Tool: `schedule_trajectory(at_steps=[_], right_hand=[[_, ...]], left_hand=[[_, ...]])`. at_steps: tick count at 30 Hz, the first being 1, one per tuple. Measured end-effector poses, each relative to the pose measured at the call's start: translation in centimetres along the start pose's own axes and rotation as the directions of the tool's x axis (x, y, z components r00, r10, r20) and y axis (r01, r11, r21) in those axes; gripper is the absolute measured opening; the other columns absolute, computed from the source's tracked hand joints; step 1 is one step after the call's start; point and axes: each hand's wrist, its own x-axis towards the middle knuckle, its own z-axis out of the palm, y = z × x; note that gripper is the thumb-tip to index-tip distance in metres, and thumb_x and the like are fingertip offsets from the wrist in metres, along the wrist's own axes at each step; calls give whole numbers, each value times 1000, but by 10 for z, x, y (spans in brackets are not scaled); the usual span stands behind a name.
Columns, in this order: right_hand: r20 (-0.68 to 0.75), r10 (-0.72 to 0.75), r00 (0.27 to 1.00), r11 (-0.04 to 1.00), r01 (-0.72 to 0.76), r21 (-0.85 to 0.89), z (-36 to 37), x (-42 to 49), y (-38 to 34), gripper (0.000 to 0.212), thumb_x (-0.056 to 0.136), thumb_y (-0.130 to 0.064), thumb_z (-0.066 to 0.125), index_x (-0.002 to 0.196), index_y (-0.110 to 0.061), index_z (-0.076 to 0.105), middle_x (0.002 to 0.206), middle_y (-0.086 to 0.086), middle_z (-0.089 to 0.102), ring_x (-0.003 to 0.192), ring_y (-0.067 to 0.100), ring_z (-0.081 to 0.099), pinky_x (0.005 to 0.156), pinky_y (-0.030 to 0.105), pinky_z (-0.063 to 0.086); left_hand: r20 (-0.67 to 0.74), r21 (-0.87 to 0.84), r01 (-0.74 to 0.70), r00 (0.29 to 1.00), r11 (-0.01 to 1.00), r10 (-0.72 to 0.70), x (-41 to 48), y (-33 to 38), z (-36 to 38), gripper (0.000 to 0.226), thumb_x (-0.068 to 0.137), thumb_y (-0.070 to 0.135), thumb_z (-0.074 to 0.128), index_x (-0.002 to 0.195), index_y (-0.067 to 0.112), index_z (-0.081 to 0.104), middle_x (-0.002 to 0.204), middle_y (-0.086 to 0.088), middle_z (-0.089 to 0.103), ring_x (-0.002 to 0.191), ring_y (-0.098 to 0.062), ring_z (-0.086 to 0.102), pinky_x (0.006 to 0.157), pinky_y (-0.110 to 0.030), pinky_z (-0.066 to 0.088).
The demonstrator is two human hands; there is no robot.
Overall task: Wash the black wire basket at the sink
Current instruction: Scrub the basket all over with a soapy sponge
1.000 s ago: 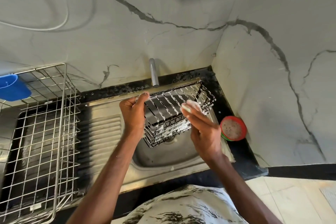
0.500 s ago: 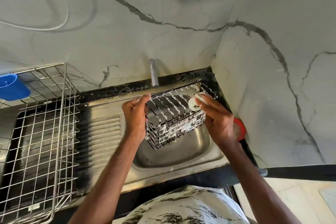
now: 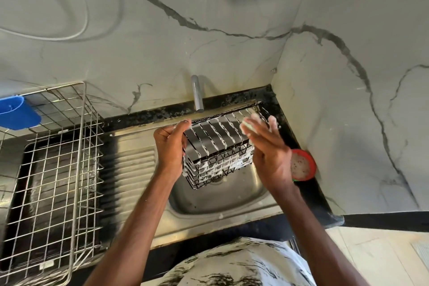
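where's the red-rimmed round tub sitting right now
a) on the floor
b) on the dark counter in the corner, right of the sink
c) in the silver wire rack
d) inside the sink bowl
b: the red-rimmed round tub stands on the dark counter in the corner by the wall, right of the sink bowl and partly hidden behind the right hand.

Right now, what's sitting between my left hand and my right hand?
The soapy black wire basket, above the sink. Your left hand grips its left end; your right hand is at its right end. The head view shows it.
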Motion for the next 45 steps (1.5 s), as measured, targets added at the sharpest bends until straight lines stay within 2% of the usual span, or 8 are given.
schedule_trajectory(at_steps=[5, 12, 19, 23, 28, 31, 37, 45], right_hand=[[88, 206, 975, 979, -203, -36, -20, 25, 28, 39, 89, 20, 54, 115, -1, 74, 120, 13, 72, 114, 20, 70, 98, 12, 50], [86, 509, 856, 861, -507, -44, -30, 35, 36, 34, 88, 12, 62, 112, -7, 76, 83, 15, 77, 68, -20, 59, 68, -4, 41], [183, 701, 689, 701, -713, 0, -49, 43, 20, 36, 88, 1, 59, 108, -21, 78, 97, -10, 74, 73, -20, 61, 65, 2, 46], [329, 779, 533, 535, -840, 94, -50, 45, 24, 26, 87, -10, 63, 101, -25, 80, 95, -7, 78, 90, 10, 74, 83, 38, 62], [475, 771, 424, 431, -896, 101, -50, 54, 19, 30, 94, 8, 53, 103, -13, 73, 79, -1, 75, 66, 1, 71, 67, 17, 58], [525, 777, 349, 340, -933, 116, -51, 53, 20, 29, 97, 5, 53, 99, -15, 73, 84, 4, 77, 87, 22, 75, 96, 49, 54], [566, 736, 370, 363, -923, 132, -63, 58, 12, 31, 97, 8, 55, 120, -6, 71, 89, 0, 78, 79, 12, 76, 74, 31, 53], [494, 688, 531, 528, -834, 161, -75, 78, -9, 40, 90, 18, 54, 113, -7, 73, 96, 6, 76, 72, -3, 71, 65, 9, 53]], left_hand=[[71, -17, -108, 991, 994, 109, -5, -3, -4, 66, 72, 35, 81, 72, -26, 54, 64, -17, 50, 35, -6, 31, 39, -21, 29], [84, 35, -81, 993, 996, 77, -7, -6, -5, 43, 86, 12, 79, 47, 21, 65, 71, -19, 51, 34, -4, 28, 40, -22, 25], [73, 1, -116, 991, 993, 116, 4, -11, -13, 35, 84, 13, 79, 51, 22, 69, 42, 10, 46, 35, -3, 30, 41, -20, 28], [94, 8, -124, 988, 992, 123, 6, -13, -16, 41, 89, 5, 74, 51, 21, 71, 40, 13, 46, 35, -4, 30, 43, -21, 29], [136, 33, -127, 983, 991, 122, 4, -15, -21, 38, 89, 12, 72, 54, 26, 74, 42, 11, 43, 37, -12, 26, 45, -32, 24], [227, 84, -159, 964, 984, 137, 2, -15, -32, 38, 94, 16, 68, 56, 19, 71, 46, -1, 46, 37, -10, 33, 40, -25, 24], [475, 343, -387, 858, 856, 197, -4, -13, -51, 53, 99, 30, 68, 58, 5, 44, 54, -7, 36, 50, -26, 32, 54, -29, 32], [606, 503, -533, 778, 680, 162, -13, -29, -31, 58, 101, 59, 49, 87, 6, 70, 66, -5, 65, 54, -11, 56, 51, -32, 45]])
